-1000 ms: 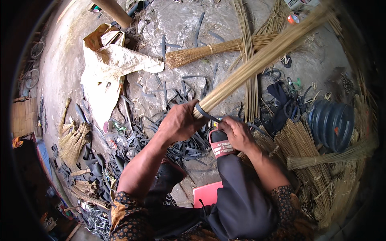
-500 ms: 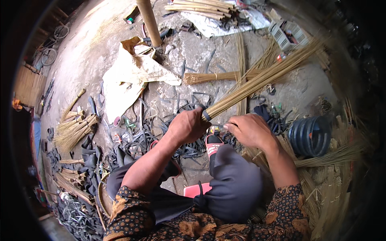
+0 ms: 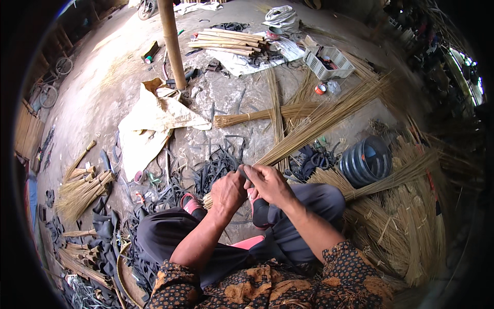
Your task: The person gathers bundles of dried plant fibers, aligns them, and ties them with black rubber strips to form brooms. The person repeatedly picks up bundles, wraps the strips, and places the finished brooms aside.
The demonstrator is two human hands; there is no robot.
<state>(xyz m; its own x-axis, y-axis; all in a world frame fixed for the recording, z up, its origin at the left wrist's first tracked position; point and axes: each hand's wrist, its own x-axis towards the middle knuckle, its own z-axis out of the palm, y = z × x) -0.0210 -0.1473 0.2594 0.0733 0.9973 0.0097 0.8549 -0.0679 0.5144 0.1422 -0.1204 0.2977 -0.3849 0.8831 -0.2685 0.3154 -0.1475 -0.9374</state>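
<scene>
A long bundle of thin broom sticks [image 3: 315, 122] slants from my hands up to the far right, its tips fanning out. My left hand [image 3: 228, 194] is closed round the bundle close to its butt end, and a bit of that end [image 3: 207, 201] shows beneath the wrist. Against the left knuckles, my right hand [image 3: 274, 186] is closed with thumb and fingers pinching a black rubber strip [image 3: 242, 171] at the bundle. The fingers hide most of the strip and how it runs round the sticks.
Black rubber scraps [image 3: 218, 167] litter the floor before my feet. Finished small brooms [image 3: 85, 190] lie at the left. At the right are a blue ribbed container [image 3: 366, 160] and more stick bundles [image 3: 396, 226]. A bamboo post [image 3: 172, 46] and white crate [image 3: 329, 63] stand beyond.
My right hand has come in from beside the bundle and meets the left at the rubber strip. Both hands are lower and nearer my body, and the view has tilted up.
</scene>
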